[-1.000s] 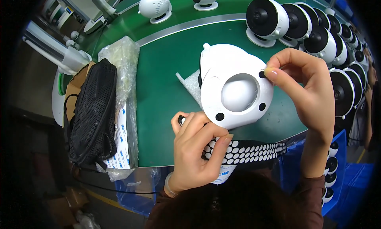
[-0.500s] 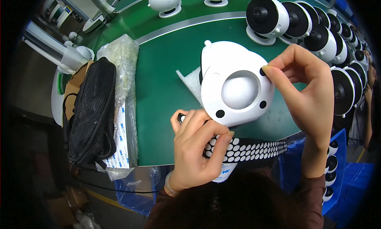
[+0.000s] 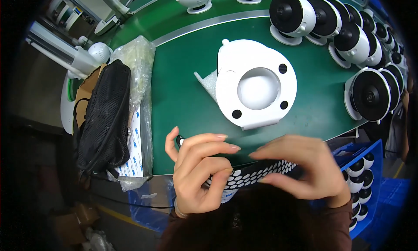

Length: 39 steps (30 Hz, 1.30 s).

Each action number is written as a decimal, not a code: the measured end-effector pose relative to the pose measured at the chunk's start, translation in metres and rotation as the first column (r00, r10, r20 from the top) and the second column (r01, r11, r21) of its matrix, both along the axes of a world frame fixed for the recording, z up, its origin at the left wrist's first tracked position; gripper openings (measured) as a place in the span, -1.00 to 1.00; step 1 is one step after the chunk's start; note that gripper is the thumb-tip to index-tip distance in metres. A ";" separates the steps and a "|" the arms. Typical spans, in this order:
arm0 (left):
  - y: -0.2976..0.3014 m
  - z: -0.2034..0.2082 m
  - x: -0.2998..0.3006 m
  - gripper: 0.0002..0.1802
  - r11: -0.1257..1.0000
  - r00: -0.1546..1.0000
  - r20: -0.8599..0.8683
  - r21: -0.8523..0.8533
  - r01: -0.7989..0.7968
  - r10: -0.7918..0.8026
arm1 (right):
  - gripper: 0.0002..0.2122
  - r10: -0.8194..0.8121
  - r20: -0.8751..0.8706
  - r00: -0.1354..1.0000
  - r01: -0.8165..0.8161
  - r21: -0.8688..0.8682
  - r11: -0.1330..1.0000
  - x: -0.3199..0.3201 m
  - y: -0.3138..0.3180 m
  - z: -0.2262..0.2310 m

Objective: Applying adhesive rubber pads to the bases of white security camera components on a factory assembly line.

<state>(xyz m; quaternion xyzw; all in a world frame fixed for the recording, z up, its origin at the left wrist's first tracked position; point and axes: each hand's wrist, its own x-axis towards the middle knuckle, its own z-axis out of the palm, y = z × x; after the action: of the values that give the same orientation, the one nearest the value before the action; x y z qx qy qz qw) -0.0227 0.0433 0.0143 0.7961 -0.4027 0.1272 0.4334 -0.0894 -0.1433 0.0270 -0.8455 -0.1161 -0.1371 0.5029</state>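
Observation:
A white camera (image 3: 226,83) lies with its flat base facing up, a round opening in it and three black round pads stuck near the rim. White foam (image 3: 209,86) lies against its left side. Below the camera, my left hand (image 3: 202,172) pinches a black strip (image 3: 250,175) covered in rows of white round stickers. A small black-and-white piece (image 3: 180,141) shows between that hand's fingers, its kind unclear. My right hand (image 3: 307,168) is at the strip's right part, thumb and fingers apart around its edge. Motion blurs this hand, and I see nothing held in it.
Rows of black-faced white cameras (image 3: 289,16) stand at the right, more at the back. On the left, a black mesh bag (image 3: 104,116) lies beside clear plastic wrap (image 3: 141,68) and white printed sheets (image 3: 135,142). A blue bin (image 3: 370,164) at lower right holds small black-and-white units.
My right hand has left the pad at the base's upper right and come down to the strip. Both the camera and left hand have shifted slightly; the pad stays on the base.

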 end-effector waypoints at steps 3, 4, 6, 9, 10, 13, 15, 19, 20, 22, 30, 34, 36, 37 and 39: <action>-0.005 0.003 0.001 -0.96 0.997 0.997 0.014 0.003 0.073 -0.073 | -0.90 0.043 -0.090 0.995 -0.035 0.083 0.996 -0.003 0.002 -0.010; -0.008 0.004 0.000 -0.97 0.996 0.997 -0.016 0.037 0.081 -0.080 | -0.90 0.038 -0.087 0.995 -0.030 0.085 0.996 -0.004 0.002 -0.013; -0.011 0.004 -0.001 -0.99 0.993 0.995 -0.045 0.071 0.095 -0.092 | -0.90 -0.018 -0.045 0.999 0.023 0.100 0.995 -0.008 0.002 -0.018; -0.014 -0.002 -0.002 -0.93 0.993 0.992 -0.044 0.020 0.120 -0.119 | -0.90 -0.109 -0.012 0.994 0.110 0.062 0.992 -0.011 0.007 -0.016; -0.015 -0.001 -0.003 -0.93 0.992 0.992 -0.042 0.021 0.121 -0.120 | -0.90 -0.109 -0.010 0.994 0.110 0.064 0.992 -0.012 0.008 -0.015; -0.019 0.001 -0.004 -0.93 0.992 0.991 -0.053 -0.007 0.125 -0.126 | -0.86 -0.144 0.122 0.982 0.143 0.018 0.990 -0.015 0.010 -0.014; -0.021 0.001 -0.005 -0.92 0.992 0.992 -0.003 0.024 0.123 -0.123 | -0.84 -0.182 0.169 0.969 0.192 -0.046 0.980 -0.015 0.012 -0.015; -0.024 0.000 -0.004 -0.92 0.992 0.993 -0.013 0.020 0.121 -0.121 | -0.83 -0.225 0.195 0.955 0.246 -0.089 0.965 -0.016 0.015 -0.016; -0.024 0.001 -0.004 -0.92 0.993 0.993 -0.027 0.014 0.114 -0.114 | -0.83 -0.237 0.238 0.942 0.267 -0.099 0.959 -0.016 0.016 -0.016; -0.024 0.001 -0.003 -0.92 0.995 0.994 -0.038 0.007 0.104 -0.104 | -0.82 -0.245 0.283 0.927 0.285 -0.109 0.952 -0.016 0.017 -0.017; -0.023 0.000 -0.001 -0.92 0.996 0.992 -0.085 -0.013 0.087 -0.088 | -0.84 -0.135 0.163 0.977 0.142 -0.033 0.989 -0.006 0.010 -0.014; -0.023 -0.002 0.002 -0.92 0.999 0.991 -0.128 -0.026 0.047 -0.050 | -0.84 -0.111 0.195 0.974 0.136 -0.119 0.984 -0.005 0.009 -0.006; -0.022 -0.002 0.002 -0.97 0.996 0.988 -0.156 -0.090 -0.021 0.007 | -0.85 -0.116 0.272 0.955 0.149 -0.107 0.983 0.000 0.004 0.005; -0.022 -0.004 0.003 -0.97 0.996 0.987 -0.158 -0.087 -0.033 0.019 | -0.87 -0.139 0.316 0.938 0.178 -0.101 0.979 0.005 0.001 0.014; -0.028 -0.006 0.008 -0.99 0.976 0.964 -0.263 -0.220 -0.007 -0.052 | -0.91 -0.191 0.423 0.886 0.263 -0.118 0.957 0.019 -0.007 0.029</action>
<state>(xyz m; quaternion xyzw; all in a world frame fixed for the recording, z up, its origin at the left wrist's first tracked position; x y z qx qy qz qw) -0.0146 0.0155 0.0082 0.7488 -0.3333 0.0575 0.5700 -0.0705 -0.1507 0.0556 -0.8462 -0.1296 -0.3577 0.3730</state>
